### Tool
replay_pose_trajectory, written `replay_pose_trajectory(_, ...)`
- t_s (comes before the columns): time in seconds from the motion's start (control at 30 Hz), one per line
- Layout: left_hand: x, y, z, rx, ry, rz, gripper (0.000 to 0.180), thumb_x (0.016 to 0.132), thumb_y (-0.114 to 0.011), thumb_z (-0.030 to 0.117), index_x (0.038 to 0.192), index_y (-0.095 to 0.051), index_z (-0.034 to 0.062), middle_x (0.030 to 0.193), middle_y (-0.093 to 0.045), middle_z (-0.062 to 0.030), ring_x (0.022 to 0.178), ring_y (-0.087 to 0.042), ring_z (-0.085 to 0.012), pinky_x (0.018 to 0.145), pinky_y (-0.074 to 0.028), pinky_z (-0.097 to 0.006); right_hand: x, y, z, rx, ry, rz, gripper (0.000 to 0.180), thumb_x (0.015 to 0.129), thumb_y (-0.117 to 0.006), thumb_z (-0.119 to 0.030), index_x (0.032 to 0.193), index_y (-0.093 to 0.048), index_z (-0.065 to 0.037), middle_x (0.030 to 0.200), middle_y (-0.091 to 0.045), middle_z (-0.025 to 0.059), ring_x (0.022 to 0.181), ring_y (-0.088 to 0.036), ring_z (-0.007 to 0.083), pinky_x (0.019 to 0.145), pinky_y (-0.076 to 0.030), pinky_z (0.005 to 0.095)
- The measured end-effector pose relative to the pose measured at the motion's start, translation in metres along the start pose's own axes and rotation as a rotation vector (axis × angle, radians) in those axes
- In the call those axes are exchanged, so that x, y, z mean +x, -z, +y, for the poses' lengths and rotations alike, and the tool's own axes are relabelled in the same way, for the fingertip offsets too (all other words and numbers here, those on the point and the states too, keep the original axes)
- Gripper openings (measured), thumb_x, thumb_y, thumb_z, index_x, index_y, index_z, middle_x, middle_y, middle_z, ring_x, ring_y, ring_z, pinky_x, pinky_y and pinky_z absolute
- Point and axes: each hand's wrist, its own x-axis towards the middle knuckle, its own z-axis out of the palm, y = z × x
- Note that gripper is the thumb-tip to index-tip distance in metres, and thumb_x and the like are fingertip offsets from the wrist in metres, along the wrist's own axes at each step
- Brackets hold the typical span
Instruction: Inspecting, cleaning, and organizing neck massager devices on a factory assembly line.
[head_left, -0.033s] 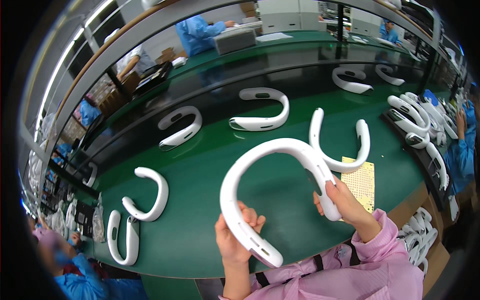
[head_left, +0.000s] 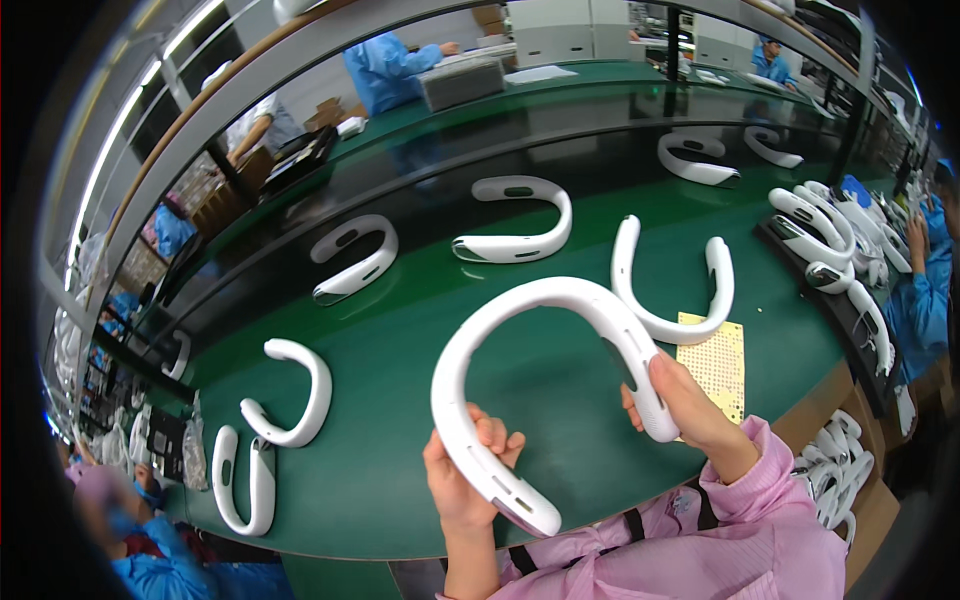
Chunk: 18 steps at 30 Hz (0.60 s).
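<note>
Both hands hold a white U-shaped neck fan (head_left: 455, 400) above the green table, its curve away from me and its two ends toward me. My left hand (head_left: 468, 475) has its fingers curled around the left arm of the fan, near the slotted end. The thumb of my right hand (head_left: 690, 405) lies on top of the other end, with fingers beneath it. Just beyond my right hand, a second neck fan (head_left: 672, 330) lies partly over a yellow sheet of small dots (head_left: 722, 370).
More neck fans lie about the green table (head_left: 400, 350): a pair at left (head_left: 318, 400) and several along the far side (head_left: 530, 247). At right, a dark tray (head_left: 868, 385) holds piled fans beside a co-worker's blue sleeve (head_left: 922, 310). A cardboard box (head_left: 878, 500) of white parts stands below.
The whole view has shifted slightly, so the things on the table appear a little further left. Both hands keep their hold on the neck fan.
</note>
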Motion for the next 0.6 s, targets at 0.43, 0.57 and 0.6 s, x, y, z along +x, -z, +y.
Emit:
replay_pose_trajectory(0.43, 0.011, -0.067, -0.004, 0.397, -0.158, -0.028, 0.041, 0.089, -0.039, 0.03, 0.105, -0.043, -0.0069, 0.073, -0.053, -0.0158, 0.053, -0.056, -0.0234, 0.042, -0.05, -0.032, 0.027, -0.004, 0.003, 0.143, -0.144, -0.02, 0.059, 0.097, -0.016, -0.048, 0.117, -0.045, -0.001, 0.083, -0.058, 0.0106, 0.065, -0.059, 0.0152, 0.06, -0.052, 0.0286)
replay_pose_trajectory(0.57, 0.008, -0.102, -0.016, 0.676, -0.165, 0.189, 0.044, 0.084, -0.038, 0.032, 0.105, -0.044, -0.0067, 0.067, -0.056, -0.0172, 0.046, -0.055, -0.0205, 0.043, -0.05, -0.03, 0.034, -0.015, 0.028, 0.34, -0.227, -0.12, 0.058, 0.097, -0.02, -0.048, 0.114, -0.047, 0.0, 0.087, -0.059, 0.0114, 0.077, -0.062, 0.0194, 0.072, -0.053, 0.0319)
replay_pose_trajectory(0.6, 0.008, -0.104, -0.015, 0.684, -0.158, 0.203, 0.044, 0.084, -0.039, 0.032, 0.105, -0.044, -0.0064, 0.068, -0.057, -0.0171, 0.047, -0.056, -0.0205, 0.043, -0.05, -0.03, 0.034, -0.021, 0.024, 0.292, -0.248, -0.069, 0.058, 0.097, -0.018, -0.048, 0.113, -0.048, 0.0, 0.087, -0.059, 0.0112, 0.079, -0.062, 0.0201, 0.074, -0.053, 0.0322)
